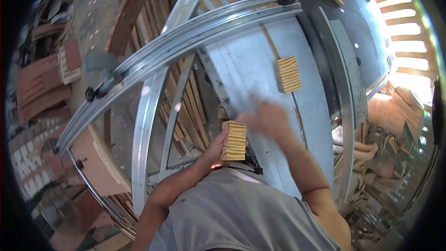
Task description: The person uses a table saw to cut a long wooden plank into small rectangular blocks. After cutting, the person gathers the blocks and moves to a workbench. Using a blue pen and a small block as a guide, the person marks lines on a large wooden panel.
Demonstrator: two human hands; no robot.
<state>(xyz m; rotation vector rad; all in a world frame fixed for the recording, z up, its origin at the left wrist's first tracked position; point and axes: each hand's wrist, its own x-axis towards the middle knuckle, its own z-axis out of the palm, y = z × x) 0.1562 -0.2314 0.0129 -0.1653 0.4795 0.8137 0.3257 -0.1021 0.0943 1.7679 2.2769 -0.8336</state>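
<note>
My left hand (216, 149) grips a stack of small wooden blocks (234, 141) with striped end grain, held close to my body at the near edge of the metal table. Just right of it, above the tabletop, is my right hand (268, 120), smeared by motion, so its fingers cannot be made out. A second stack of striped wooden blocks (290, 74) rests farther off on the grey metal saw table (248, 65), beside a long narrow slot (299, 120). Whether a blade stands in the slot is hidden.
A long aluminium fence (204, 32) crosses the table's far side and reaches out to the left. On the right runs an upright metal rail (344, 102). Wooden strips (188, 107) lie below the left frame. Curved wood offcuts (364, 151) are heaped at right.
</note>
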